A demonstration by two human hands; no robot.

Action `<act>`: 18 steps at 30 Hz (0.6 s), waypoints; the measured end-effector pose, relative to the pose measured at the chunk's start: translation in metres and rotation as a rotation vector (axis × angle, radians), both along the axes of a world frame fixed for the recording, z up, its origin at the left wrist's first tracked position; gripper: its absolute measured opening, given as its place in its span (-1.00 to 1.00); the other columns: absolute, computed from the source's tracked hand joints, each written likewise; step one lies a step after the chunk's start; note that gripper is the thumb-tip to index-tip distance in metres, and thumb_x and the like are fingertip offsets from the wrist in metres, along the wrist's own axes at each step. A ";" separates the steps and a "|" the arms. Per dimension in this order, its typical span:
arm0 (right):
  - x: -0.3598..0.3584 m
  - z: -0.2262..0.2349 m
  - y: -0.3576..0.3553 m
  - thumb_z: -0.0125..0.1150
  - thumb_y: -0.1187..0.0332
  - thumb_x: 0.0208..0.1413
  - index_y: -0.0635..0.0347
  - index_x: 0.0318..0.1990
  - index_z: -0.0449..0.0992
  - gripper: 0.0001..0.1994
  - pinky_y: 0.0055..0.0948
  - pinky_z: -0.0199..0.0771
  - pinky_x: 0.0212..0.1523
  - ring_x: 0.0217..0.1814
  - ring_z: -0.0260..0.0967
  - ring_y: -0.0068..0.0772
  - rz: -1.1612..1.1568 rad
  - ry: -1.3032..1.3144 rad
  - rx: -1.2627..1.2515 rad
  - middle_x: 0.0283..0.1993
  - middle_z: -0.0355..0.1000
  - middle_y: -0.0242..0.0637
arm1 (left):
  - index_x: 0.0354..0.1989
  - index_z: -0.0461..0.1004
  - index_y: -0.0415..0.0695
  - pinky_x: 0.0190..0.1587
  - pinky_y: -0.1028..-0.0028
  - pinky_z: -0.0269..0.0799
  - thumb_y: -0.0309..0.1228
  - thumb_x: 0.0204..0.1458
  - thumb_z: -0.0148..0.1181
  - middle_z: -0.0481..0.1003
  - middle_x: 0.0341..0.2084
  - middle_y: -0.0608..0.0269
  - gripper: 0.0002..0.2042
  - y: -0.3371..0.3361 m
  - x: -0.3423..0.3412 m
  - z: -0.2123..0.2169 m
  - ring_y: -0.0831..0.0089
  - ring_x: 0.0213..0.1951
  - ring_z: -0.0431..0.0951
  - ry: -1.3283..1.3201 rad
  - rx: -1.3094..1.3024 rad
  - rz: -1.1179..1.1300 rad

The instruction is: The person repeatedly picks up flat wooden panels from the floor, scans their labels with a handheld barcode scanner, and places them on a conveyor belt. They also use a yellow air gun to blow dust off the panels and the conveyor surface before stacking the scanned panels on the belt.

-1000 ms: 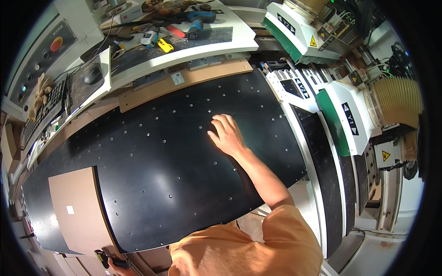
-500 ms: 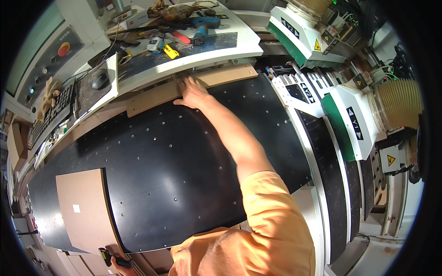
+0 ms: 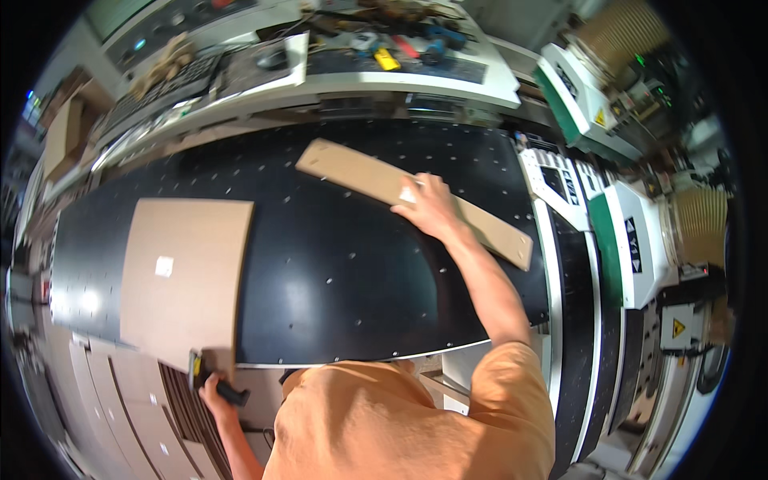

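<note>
My right hand point(image 3: 432, 210) is closed on the middle of a long narrow wooden board point(image 3: 360, 170), which lies slanted over the black worktable point(image 3: 312, 296). A white label shows on the board beside my fingers. Low on the left, my left hand point(image 3: 214, 394) grips a black and yellow handheld barcode scanner point(image 3: 196, 366). Just above the scanner lies a wide light-brown panel point(image 3: 188, 300) with a small white label, its near end at the table's front edge.
Along the back runs a white bench point(image 3: 496, 84) with a yellow tool point(image 3: 386, 59), a mouse point(image 3: 273, 56) and a keyboard point(image 3: 172, 90). White machine heads point(image 3: 628, 240) with ribbed hoses stand at the right. Several brown panels point(image 3: 120, 392) are at the lower left.
My right hand has drawn the narrow board from the bench-side edge toward me and rightward, turning it so its right end points nearer. The head view has shifted; my left hand still holds the scanner.
</note>
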State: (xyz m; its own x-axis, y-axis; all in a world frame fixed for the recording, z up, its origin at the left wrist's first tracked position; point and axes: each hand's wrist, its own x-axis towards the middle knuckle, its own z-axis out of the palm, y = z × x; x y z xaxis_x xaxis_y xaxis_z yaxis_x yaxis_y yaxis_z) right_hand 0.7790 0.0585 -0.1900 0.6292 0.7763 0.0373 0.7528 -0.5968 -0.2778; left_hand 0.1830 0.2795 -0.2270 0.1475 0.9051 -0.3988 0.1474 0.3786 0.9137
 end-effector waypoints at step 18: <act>-0.300 0.076 0.039 0.16 0.15 0.23 0.32 0.24 0.30 -0.46 -0.01 0.24 0.25 0.24 0.19 0.09 0.435 0.455 0.231 0.18 0.22 0.07 | -0.02 0.45 -0.21 -0.48 0.58 0.30 -0.34 -0.10 0.26 0.45 -0.44 0.37 -0.57 -0.068 0.140 0.121 0.59 -0.48 0.39 -0.170 -0.195 -0.497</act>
State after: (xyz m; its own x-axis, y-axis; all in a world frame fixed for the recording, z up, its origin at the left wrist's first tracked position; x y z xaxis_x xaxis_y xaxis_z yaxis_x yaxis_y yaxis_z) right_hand 0.4788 0.0975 -0.1143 0.2527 0.9668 0.0386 0.6891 -0.1519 -0.7086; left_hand 0.3226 0.2117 -0.1064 0.6142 0.6224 -0.4852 0.2082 0.4652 0.8604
